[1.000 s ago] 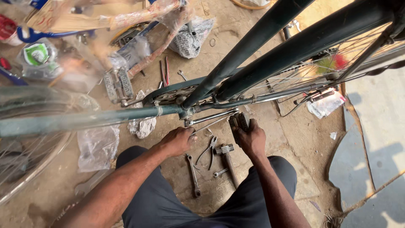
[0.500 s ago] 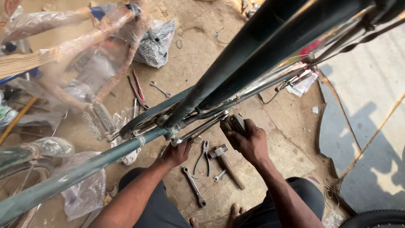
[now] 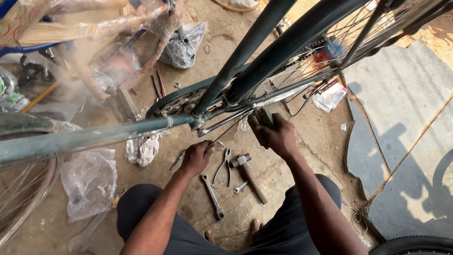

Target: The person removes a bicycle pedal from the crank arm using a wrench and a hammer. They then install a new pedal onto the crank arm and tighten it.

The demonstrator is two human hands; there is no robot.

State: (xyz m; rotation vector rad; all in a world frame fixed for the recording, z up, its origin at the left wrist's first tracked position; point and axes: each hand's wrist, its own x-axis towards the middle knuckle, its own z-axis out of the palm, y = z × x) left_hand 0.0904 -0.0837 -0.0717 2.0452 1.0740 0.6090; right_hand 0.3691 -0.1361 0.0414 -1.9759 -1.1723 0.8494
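Note:
A dark green bicycle frame (image 3: 264, 66) stands over me, its chain guard (image 3: 177, 99) and crank at the middle. My right hand (image 3: 281, 137) grips the black pedal (image 3: 262, 123) under the frame. Lower and to the left, my left hand (image 3: 196, 158) is closed around a thin metal tool (image 3: 178, 160) whose tip points toward the crank. On the dirt between my knees lie a wrench (image 3: 212, 196), pliers (image 3: 225, 165), a hammer (image 3: 249, 177) and a small spanner (image 3: 240, 187).
A spoked wheel (image 3: 21, 189) fills the lower left, with a crumpled plastic bag (image 3: 89, 182) and a rag (image 3: 146, 150) beside it. Plastic-wrapped bike parts (image 3: 94, 28) crowd the upper left. A grey slab (image 3: 406, 137) lies at right, and a tyre (image 3: 415, 245) at the bottom right.
The view has swung so the frame sits further right and higher. Both hands stay at the pedal and crank area, the right one still on the pedal.

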